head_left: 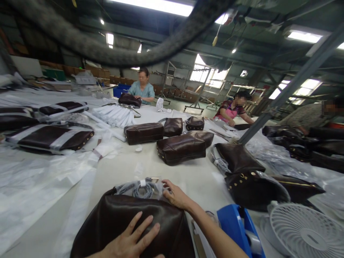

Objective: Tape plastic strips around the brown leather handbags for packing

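Head view: the left hand (131, 238) lies open and flat on the brown bag (129, 224) nearest the camera; the right hand (176, 195) seemingly pinches its wrapped strap (142, 188), whose plastic could tear if tugged.

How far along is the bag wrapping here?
Looks done: the dark bags banded in white wrap at far left. In hand: the left hand lies flat on the brown bag while the right hand pinches its plastic-wrapped strap bundle. Left: several bare brown bags mid-table.
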`<state>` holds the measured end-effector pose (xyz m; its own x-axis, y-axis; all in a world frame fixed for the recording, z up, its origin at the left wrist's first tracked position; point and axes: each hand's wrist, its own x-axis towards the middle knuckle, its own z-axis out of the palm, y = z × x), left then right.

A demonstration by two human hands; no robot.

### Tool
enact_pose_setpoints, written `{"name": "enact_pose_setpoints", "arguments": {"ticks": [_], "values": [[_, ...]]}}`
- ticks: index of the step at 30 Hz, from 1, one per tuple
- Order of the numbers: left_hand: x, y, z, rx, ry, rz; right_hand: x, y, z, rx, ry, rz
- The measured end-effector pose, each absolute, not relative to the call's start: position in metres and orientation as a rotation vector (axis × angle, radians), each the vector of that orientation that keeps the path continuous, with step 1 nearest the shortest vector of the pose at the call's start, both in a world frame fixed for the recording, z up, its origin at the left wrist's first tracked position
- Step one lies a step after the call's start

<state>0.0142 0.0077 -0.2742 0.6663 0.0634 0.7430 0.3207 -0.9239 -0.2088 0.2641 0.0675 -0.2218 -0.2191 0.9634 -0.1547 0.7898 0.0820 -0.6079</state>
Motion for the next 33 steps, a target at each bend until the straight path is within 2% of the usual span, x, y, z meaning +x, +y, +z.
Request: {"name": "enact_pose_setpoints", "arguments": {"ticks": [8, 12, 15, 18, 24, 33], "values": [[0.007, 0.010, -0.257, -2.594, -0.215, -0.995, 0.266, 0.064, -0.218, -1.526, -2.049, 0.918], [0.009, 0.009, -0.261, -2.567, -0.255, -1.076, 0.261, 0.059, -0.210, -1.623, -1.920, 0.736], [0.006, 0.008, -0.263, -2.606, -0.255, -0.955, 0.251, 0.057, -0.202, -1.706, -1.728, 0.634], [0.000, 0.006, -0.260, -2.661, -0.261, -0.806, 0.240, 0.061, -0.196, -1.680, -1.548, 0.826], [-0.004, 0.004, -0.258, -2.741, -0.235, -0.786, 0.233, 0.056, -0.185, -1.451, -1.293, 1.198], [-0.015, 0.005, -0.228, -2.899, -0.120, -0.610, 0.235, 0.003, -0.160, -1.104, -0.797, 1.371]]}}
